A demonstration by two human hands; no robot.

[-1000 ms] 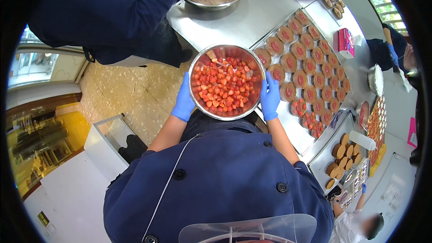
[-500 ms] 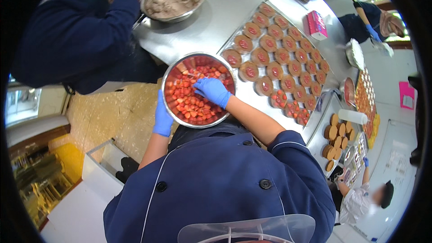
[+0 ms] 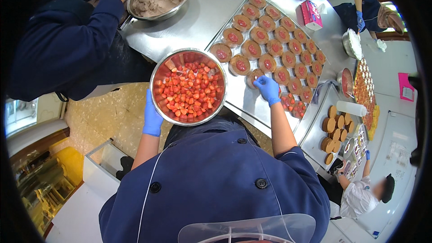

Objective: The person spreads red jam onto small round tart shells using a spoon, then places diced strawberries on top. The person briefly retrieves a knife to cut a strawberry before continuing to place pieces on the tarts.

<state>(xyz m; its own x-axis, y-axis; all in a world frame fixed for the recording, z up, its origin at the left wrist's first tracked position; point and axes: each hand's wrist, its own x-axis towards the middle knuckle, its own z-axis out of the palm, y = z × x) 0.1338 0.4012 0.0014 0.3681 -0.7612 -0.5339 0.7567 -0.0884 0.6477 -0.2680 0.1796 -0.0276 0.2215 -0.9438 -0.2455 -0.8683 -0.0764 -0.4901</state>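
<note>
My left hand (image 3: 153, 116), in a blue glove, grips the left side of a steel bowl (image 3: 219, 73) at the table's edge. Cut strawberries (image 3: 189, 92) lie inside the bowl. Above a near cup on the tray, my right hand (image 3: 268, 90), also blue-gloved, pinches a small piece that looks like cut strawberry, mostly hidden by the fingers. Rows of clear cups (image 3: 251, 49) hold brown rounds with red filling in the middle. Strawberry pieces top a few cups (image 3: 297, 108) at the tray's near right corner, just beyond my right hand.
At left a co-worker's dark sleeve (image 3: 96, 24) reaches over a bowl of beige-brown cream (image 3: 157, 1). A pink tissue box (image 3: 311, 15) stands beyond the cups. To the right are stacked cake rounds (image 3: 335, 130), a white bottle (image 3: 351, 108) and two more people.
My right hand has left the strawberry bowl and moved right, over the cups. The bowl, with my left hand on it, sits slightly further left in view.
</note>
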